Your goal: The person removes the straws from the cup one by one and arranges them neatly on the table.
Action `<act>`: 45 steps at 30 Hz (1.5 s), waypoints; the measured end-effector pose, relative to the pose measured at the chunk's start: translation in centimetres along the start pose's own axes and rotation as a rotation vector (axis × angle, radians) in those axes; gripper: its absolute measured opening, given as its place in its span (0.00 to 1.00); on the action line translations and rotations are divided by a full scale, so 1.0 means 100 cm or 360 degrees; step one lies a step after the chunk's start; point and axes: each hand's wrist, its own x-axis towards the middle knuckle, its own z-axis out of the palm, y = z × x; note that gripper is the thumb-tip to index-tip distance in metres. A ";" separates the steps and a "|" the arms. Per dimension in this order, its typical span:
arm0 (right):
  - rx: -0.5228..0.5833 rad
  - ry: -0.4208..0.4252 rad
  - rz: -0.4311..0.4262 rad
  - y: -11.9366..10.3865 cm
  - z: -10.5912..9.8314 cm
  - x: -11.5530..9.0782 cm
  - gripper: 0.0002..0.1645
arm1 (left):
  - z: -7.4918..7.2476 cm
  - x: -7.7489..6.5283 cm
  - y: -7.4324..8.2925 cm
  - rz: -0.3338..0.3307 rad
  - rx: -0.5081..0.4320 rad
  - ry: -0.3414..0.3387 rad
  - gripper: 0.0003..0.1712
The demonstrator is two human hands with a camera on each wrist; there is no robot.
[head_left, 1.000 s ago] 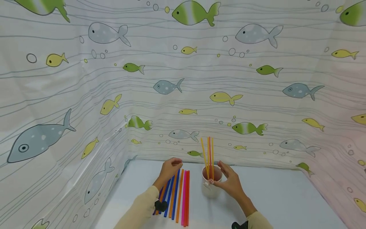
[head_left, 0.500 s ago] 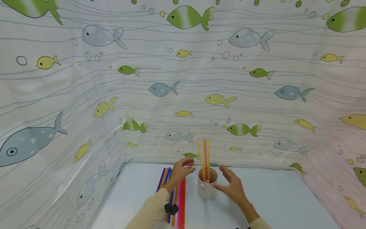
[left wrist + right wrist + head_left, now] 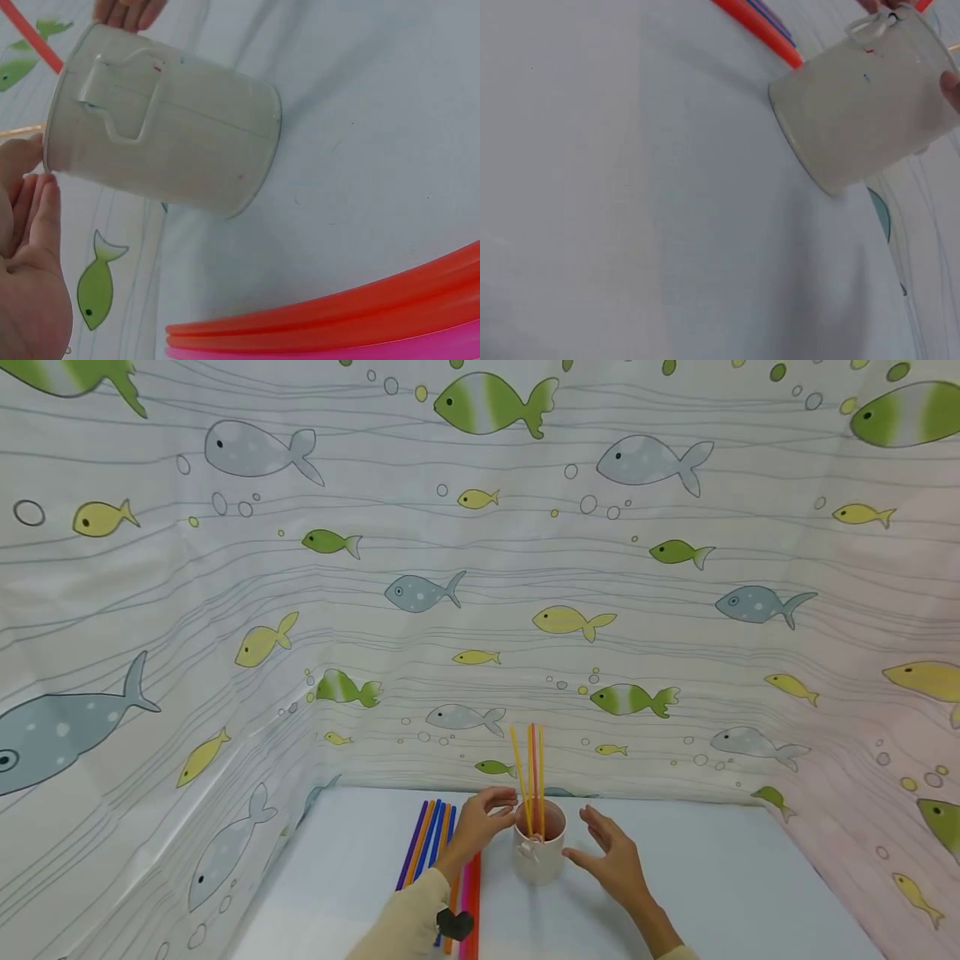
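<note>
A white bucket-like pot (image 3: 538,860) with a small wire handle stands upright on the table. Several thin yellow and red straws (image 3: 533,768) rise out of it, leaning slightly left. My left hand (image 3: 478,823) is at the pot's left, its fingers loosely bent and close to the rim; in the left wrist view the fingertips (image 3: 46,214) come right up to the rim, and contact is hard to tell. To the pot's right, my right hand (image 3: 617,864) is held with thumb and fingers spread, nothing between them. One of its fingertips (image 3: 951,88) overlaps the pot in the right wrist view.
Several loose straws, among them a purple straw (image 3: 412,845) and red straws (image 3: 472,914), lie side by side left of the pot, partly hidden under my left forearm. A fish-printed curtain (image 3: 480,568) closes off the white table (image 3: 690,877) at the back and sides.
My left hand has moved right, from above the loose straws to the pot's rim. My right hand has drawn slightly away from the pot, fingers spread wider. The head view has shifted a little.
</note>
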 end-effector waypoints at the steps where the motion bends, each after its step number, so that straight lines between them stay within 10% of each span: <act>1: 0.0014 0.0009 0.0012 0.004 0.001 -0.001 0.49 | 0.000 -0.002 0.002 0.0017 0.0020 -0.0001 0.22; 10: 0.0030 0.0121 0.0020 0.041 0.002 0.016 0.40 | 0.003 -0.005 0.001 0.0058 0.0103 -0.0008 0.21; 26: -0.0073 0.0065 0.0114 -0.021 -0.007 0.105 0.23 | 0.000 0.011 -0.017 -0.0095 0.0115 -0.0007 0.24; 45: -0.0141 -0.0015 0.0394 -0.007 0.029 0.105 0.19 | 0.003 0.006 -0.024 -0.0164 0.0081 -0.0011 0.25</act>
